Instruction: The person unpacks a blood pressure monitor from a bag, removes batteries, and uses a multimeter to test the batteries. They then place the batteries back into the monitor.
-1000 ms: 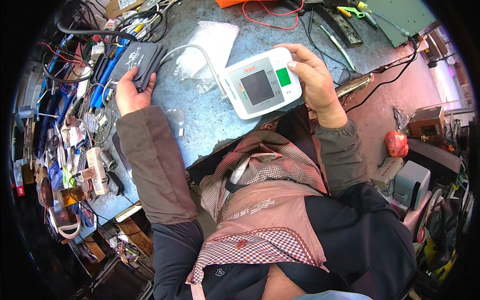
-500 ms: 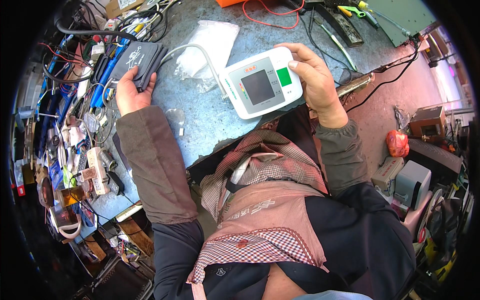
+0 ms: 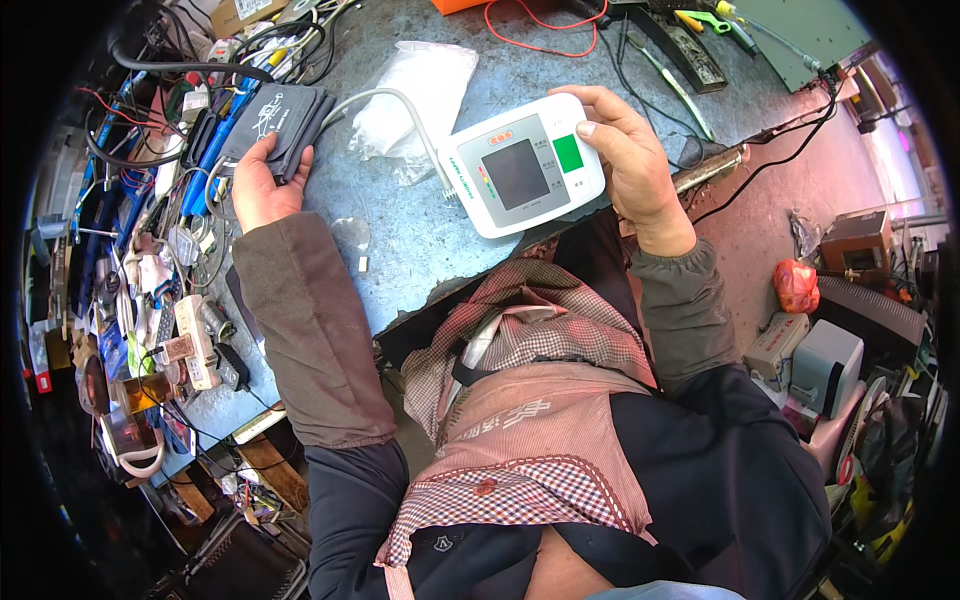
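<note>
A white and grey blood pressure monitor [image 3: 516, 205] with a dark, blank screen and a green button is tilted up over the bench's near edge. My right hand [image 3: 636, 165] grips its right end, thumb on the front and fingers behind. From its left side a grey air hose [image 3: 412, 112] curves over to a folded dark grey arm cuff [image 3: 290, 115]. My left hand [image 3: 268, 185] is closed on the cuff's near edge, thumb and fingers pinching the fabric. Beyond the monitor, a clear plastic bag [image 3: 420, 95] lies crumpled on the bench.
Cables, tools and a white power strip [image 3: 196, 340] crowd the left of the blue workbench [image 3: 400, 255]. A red wire [image 3: 545, 45], a green-and-white pen-like tool [image 3: 670, 88] and a dark metal bar [image 3: 690, 55] lie at the far right. Boxes [image 3: 775, 350] stand on the floor at right.
</note>
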A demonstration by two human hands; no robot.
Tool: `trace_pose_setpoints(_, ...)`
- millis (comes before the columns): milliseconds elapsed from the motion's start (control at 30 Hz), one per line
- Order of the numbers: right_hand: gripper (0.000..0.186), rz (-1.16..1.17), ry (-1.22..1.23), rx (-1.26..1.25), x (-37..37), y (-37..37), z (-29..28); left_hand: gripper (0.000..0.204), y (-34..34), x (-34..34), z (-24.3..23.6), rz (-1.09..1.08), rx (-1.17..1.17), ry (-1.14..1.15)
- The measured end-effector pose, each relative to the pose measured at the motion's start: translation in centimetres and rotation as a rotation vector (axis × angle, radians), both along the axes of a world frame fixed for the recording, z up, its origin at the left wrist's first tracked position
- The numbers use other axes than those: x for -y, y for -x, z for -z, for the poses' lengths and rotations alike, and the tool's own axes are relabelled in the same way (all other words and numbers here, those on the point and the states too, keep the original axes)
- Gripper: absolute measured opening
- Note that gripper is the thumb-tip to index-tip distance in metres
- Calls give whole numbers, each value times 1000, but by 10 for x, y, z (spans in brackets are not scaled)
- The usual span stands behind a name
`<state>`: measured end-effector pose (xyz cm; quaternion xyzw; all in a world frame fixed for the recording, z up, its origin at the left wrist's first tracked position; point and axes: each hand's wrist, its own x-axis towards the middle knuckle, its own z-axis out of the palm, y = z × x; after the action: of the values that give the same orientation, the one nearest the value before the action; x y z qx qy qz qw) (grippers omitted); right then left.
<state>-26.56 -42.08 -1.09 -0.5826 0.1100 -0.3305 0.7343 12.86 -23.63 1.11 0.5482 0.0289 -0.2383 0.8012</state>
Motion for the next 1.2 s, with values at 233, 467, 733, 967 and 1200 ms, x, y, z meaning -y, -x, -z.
trace_pose_setpoints(233, 41, -1, -5, 11, 0, 0, 0, 32, 2, 0, -1, 1, 2, -5)
trace_pose_setpoints(467, 41, 5, 5, 3, 0, 0, 0, 31, -1, 0, 1, 21, -2, 1)
trace_pose_setpoints(733, 40, 1, 11, 3, 0, 0, 0, 30, 1, 1, 0, 8, -7, -7)
trace_pose_setpoints(967, 41, -2, 1, 10, 0, 0, 0, 30, 3, 1, -1, 7, 2, -12)
trace_pose_setpoints(1200, 44, -28, 15, 13, 2, 1, 1, 30, 2, 1, -1, 4, -12, -11)
